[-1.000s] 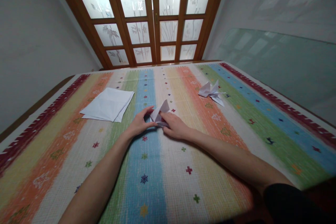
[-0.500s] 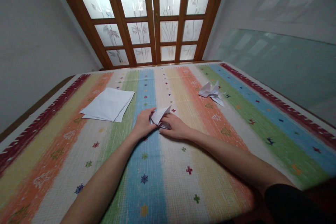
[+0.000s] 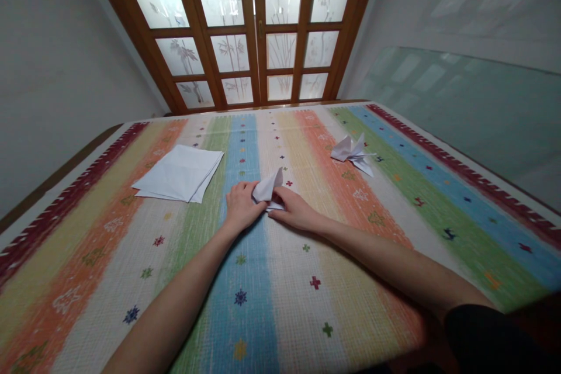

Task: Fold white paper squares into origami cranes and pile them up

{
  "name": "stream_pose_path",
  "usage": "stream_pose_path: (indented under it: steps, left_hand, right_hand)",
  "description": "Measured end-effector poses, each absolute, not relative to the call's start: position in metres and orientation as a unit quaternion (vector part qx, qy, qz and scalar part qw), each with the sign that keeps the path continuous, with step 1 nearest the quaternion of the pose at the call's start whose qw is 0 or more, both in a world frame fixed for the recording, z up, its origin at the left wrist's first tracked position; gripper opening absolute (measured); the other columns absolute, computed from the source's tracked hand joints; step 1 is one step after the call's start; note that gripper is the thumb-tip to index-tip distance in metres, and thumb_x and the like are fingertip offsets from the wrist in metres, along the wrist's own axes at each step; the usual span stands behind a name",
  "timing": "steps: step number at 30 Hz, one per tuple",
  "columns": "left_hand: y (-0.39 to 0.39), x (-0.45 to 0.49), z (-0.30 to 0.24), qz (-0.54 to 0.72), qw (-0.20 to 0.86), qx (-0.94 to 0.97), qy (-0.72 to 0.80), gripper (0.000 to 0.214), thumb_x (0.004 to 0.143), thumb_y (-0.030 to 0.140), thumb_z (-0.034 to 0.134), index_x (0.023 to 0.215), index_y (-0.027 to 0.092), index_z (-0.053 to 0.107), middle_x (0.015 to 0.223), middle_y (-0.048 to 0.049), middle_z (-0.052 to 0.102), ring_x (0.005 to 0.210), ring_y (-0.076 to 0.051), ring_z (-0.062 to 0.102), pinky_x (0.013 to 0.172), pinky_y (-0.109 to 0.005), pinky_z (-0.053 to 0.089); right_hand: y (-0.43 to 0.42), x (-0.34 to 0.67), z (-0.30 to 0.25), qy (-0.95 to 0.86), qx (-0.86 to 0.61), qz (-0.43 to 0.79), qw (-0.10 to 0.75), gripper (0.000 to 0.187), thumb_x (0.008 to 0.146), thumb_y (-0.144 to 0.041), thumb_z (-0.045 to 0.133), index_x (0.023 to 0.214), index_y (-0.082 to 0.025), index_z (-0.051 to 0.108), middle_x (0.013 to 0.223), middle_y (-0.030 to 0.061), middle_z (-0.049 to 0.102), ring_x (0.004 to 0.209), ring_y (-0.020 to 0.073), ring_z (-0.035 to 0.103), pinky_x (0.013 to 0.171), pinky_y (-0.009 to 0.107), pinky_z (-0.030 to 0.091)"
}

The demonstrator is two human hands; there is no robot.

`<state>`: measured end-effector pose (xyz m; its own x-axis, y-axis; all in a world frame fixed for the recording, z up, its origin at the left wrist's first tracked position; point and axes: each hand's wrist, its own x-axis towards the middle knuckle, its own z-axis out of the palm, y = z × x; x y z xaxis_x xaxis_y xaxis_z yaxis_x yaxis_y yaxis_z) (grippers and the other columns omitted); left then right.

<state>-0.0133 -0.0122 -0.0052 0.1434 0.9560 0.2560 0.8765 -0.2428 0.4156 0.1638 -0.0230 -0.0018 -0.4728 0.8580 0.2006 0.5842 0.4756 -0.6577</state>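
A small, partly folded piece of white paper (image 3: 269, 188) lies on the striped tablecloth (image 3: 272, 280) in the middle of the table. My left hand (image 3: 242, 209) presses on its left side with the fingers curled over the paper. My right hand (image 3: 295, 210) holds its right side down, fingertips pinching the lower edge. One pointed flap of the paper stands up between the two hands.
A stack of white paper sheets (image 3: 180, 173) lies to the left of my hands. A finished folded paper figure (image 3: 353, 152) rests further back on the right. Wooden doors with frosted glass panes (image 3: 254, 23) stand behind the table.
My left hand has slid right and closed over the paper's left side. The raised flap dipped, then stood up again. My right hand has barely shifted.
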Motion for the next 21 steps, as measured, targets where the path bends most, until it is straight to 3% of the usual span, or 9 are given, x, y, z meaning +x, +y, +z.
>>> stream_pose_path:
  steps: [5,10,13,21]
  left_hand:
    - [-0.016,-0.013,-0.007,0.252,0.050,0.750,0.610,0.045,0.073,0.032,0.067,0.117,0.021,0.061,0.112,-0.0130,0.063,0.106,-0.036,0.055,0.089,-0.050,0.044]
    - [-0.015,-0.013,-0.011,0.262,0.042,0.752,0.603,0.043,0.075,0.033,0.067,0.116,0.021,0.061,0.113,-0.0117,0.064,0.108,-0.035,0.056,0.090,-0.050,0.044]
    - [-0.013,-0.015,-0.013,0.287,0.039,0.750,0.594,0.040,0.079,0.035,0.064,0.117,0.021,0.061,0.112,-0.0122,0.065,0.106,-0.034,0.057,0.089,-0.050,0.045]
    - [-0.009,-0.020,-0.011,0.327,0.059,0.767,0.549,0.032,0.090,0.028,0.050,0.117,0.021,0.065,0.120,-0.0096,0.064,0.111,-0.028,0.058,0.098,-0.047,0.045]
  right_hand:
    - [-0.035,0.177,-0.001,-0.838,-0.416,0.233,0.265,0.032,0.078,-0.019,0.067,0.108,-0.014,0.058,0.103,0.0106,0.065,0.092,0.0204,0.060,0.082,0.035,0.048]
    - [-0.046,0.186,-0.006,-0.905,-0.341,0.103,0.231,0.016,0.090,-0.022,0.055,0.101,-0.016,0.065,0.101,0.0127,0.068,0.095,0.0235,0.061,0.086,0.041,0.048]
    - [-0.048,0.187,-0.007,-0.927,-0.303,0.050,0.216,0.020,0.093,-0.024,0.049,0.098,-0.016,0.067,0.102,0.0122,0.069,0.096,0.0237,0.062,0.087,0.041,0.047]
    - [-0.051,0.189,-0.007,-0.929,-0.274,0.079,0.234,0.026,0.094,-0.028,0.049,0.110,-0.016,0.065,0.109,0.0112,0.069,0.100,0.0233,0.062,0.090,0.042,0.048]
